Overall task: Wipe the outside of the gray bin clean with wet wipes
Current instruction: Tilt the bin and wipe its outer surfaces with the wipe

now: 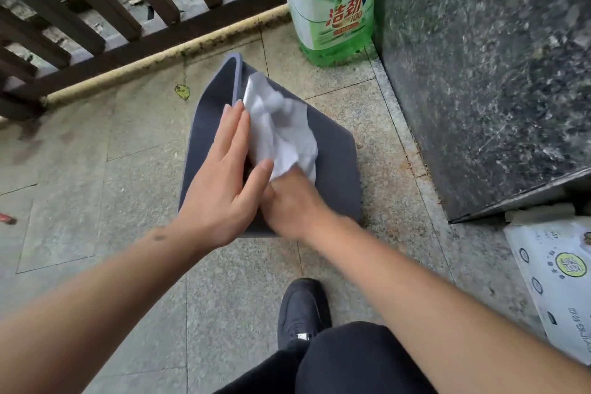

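The gray bin (332,150) lies tipped on the tiled floor, its outer wall facing up. My left hand (220,176) rests flat on the bin's left side with straight fingers. My right hand (287,201) grips a crumpled white wet wipe (281,131) and presses it against the bin's upper wall; its fingers are hidden under the wipe and my left hand. The wipe spreads from the hand up toward the bin's rim (237,73).
A large green detergent bottle (329,0) stands behind the bin beside a dark granite block (486,73). A brown railing (96,9) runs along the far left. A white printed pack (556,281) lies at right. My black shoe (302,307) is near the bin.
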